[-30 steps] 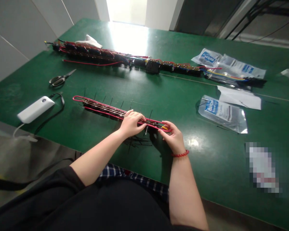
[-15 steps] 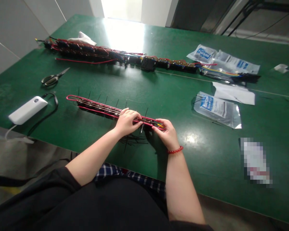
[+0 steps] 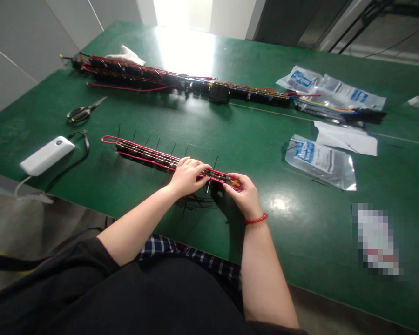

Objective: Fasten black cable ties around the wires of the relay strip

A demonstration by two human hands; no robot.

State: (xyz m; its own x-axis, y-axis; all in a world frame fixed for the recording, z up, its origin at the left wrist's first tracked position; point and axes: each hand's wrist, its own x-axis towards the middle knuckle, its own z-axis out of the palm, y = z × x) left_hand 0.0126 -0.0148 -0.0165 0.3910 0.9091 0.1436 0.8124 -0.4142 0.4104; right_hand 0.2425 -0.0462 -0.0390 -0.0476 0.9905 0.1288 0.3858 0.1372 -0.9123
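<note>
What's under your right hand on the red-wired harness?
The harness's red wires and a yellow wire tip run under the right hand; what the palm covers is hidden.

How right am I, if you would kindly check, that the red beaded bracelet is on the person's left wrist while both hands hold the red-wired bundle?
Not quite: the red beaded bracelet sits on the wrist of the right hand, not the left, as the head view shows. The rest stands: the left hand and the right hand both hold the red-wired bundle.
</note>
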